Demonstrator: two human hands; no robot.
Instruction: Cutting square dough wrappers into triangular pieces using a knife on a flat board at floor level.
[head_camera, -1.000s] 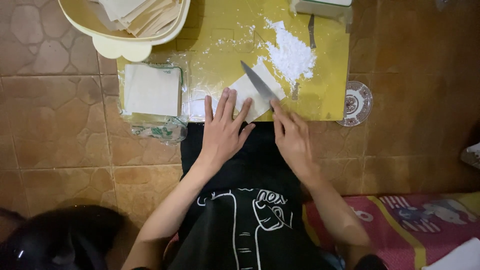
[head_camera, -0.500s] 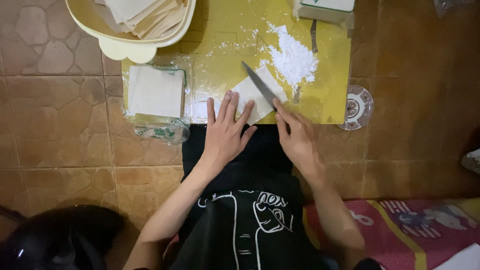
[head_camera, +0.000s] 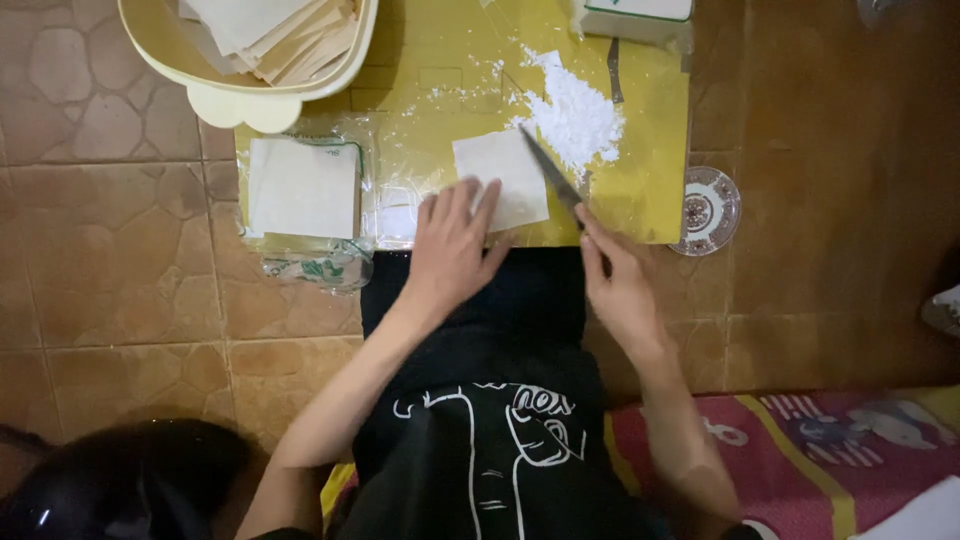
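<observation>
While your flat, open left hand (head_camera: 452, 240) pins the thin square sheet (head_camera: 500, 180) on the yellow board (head_camera: 640, 190), your right hand (head_camera: 622, 285) grips the knife (head_camera: 550, 175) beside powdery flour (head_camera: 575, 115).

A cream plastic basket (head_camera: 240, 95) sits at eleven o'clock, loaded with loose pale sheets (head_camera: 270, 30). Below it, at nine o'clock, a square stack of wrappers (head_camera: 303, 187) lies on crumpled clear plastic packaging (head_camera: 310, 265). A heap of white flour (head_camera: 575, 115) spreads at one o'clock on the yellow mat (head_camera: 650, 190). A white box (head_camera: 635, 15) rests at twelve, and a small patterned saucer (head_camera: 707, 210) stands at three, just off the mat on the brown tiled floor (head_camera: 110, 250). A red patterned rug (head_camera: 830, 450) lies at five.
</observation>
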